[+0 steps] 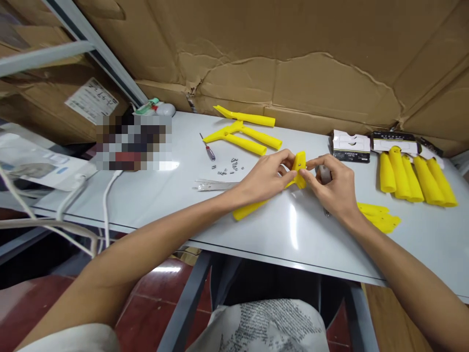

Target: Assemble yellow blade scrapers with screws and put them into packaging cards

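From the head camera, the left hand [266,178] and right hand [333,188] meet over the grey table [146,195], fingers of both pinched on the upright end of a long yellow plastic handle piece [299,168] whose far end rests below the left fingers. This looks like fitting a part into it; next likely needs one of the small metal screws [227,166] lying left of the fingers. What the right palm hides, perhaps a grey tool, is unclear.

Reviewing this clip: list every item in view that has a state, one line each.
Left hand: gripping the yellow plastic handled part.
Right hand: pinching that part's upper end.
Small red-handled screwdriver: lying loose on the white table.
Small metal screws: scattered.
Yellow plastic sleeves: lined up side by side.
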Available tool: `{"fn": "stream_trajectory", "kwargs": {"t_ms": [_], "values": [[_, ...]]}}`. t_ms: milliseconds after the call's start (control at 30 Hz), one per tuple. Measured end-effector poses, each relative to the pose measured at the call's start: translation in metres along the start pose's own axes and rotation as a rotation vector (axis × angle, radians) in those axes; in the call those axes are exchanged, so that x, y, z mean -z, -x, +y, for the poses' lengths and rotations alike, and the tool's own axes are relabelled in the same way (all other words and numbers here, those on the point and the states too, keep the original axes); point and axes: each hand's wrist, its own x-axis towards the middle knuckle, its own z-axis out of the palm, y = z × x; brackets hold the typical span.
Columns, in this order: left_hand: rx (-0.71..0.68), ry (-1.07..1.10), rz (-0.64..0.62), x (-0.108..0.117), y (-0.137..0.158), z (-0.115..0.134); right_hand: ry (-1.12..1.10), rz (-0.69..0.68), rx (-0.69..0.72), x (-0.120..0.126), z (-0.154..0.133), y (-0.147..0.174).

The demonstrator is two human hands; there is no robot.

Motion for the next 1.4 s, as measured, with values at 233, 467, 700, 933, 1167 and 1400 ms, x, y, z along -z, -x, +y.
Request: {"fn": "stream_trajectory", "kwargs": {"t_ms": [233, 467, 700, 933, 1167, 1400], "values": [[-0.004, -0.003, 0.013, -0.003, 0.001, -0.003, -0.023, -0.026, -0.052, 0.001, -0.002, -0.001], [0.035, 0.022, 0.003, 0.002, -0.002, -0.001, -0.168, -0.149, -0.213, 0.007, -0.004, -0.003], [0.152, 0.257, -0.075, 0.006, -0.006, 0.002, -0.530, -0.103, -0.276, 0.008, 0.009, -0.005], [0.178, 0.357, -0.058, 0.007, -0.004, 0.006, -0.603, -0.065, -0.464, 0.011, 0.001, -0.008], [0.038, 0.383, -0.041, 0.014, -0.006, 0.006, -0.685, -0.049, -0.390, 0.012, -0.002, -0.007], [0.060, 0.413, -0.080, 0.011, -0.003, 0.008, -0.757, -0.037, -0.467, 0.011, -0.003, -0.008]]}}
